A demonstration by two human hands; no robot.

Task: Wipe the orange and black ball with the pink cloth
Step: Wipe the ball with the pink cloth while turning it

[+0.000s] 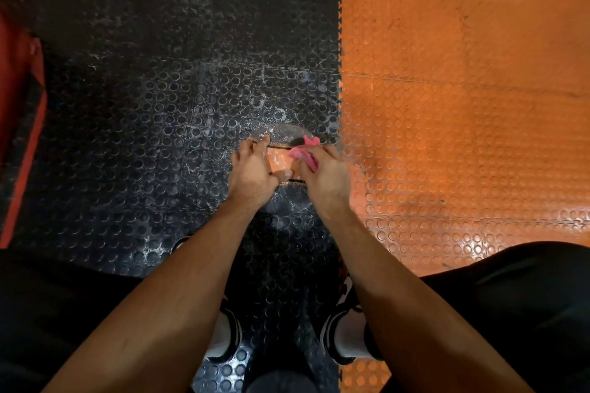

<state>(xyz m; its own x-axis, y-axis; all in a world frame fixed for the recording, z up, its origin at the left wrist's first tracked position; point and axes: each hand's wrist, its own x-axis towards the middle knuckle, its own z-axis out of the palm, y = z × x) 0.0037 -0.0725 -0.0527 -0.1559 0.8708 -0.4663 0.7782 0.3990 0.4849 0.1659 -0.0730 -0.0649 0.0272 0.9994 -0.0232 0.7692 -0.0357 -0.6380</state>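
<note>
From the head camera I look straight down at the ball [281, 159], which sits on the black mat [143, 121] just beside the toothed seam where the orange mat [463, 105] begins. The ball shows a dusty grey-black top, an orange band across its middle and a dark lower part, with thin black lines at the band's edges. My left hand [252, 174] rests on the ball's left side, its fingers [255, 143] spread and curved over the upper edge, the thumb lying across the orange band; it steadies the ball by curling round it. My right hand [325, 175] is on the ball's right side, its fingers bunched around the cloth [303, 153], which is pink and crumpled, pressed against the orange band and poking out above the knuckles. Both forearms reach down from the bottom of the view. Below the ball I see two shoes [223, 338] in black and white on the black mat, and dark shorts at both lower corners. The black mat is scuffed with whitish marks around the ball. A red and black object [22, 124] stands at the far left edge; what it is I cannot tell.
</note>
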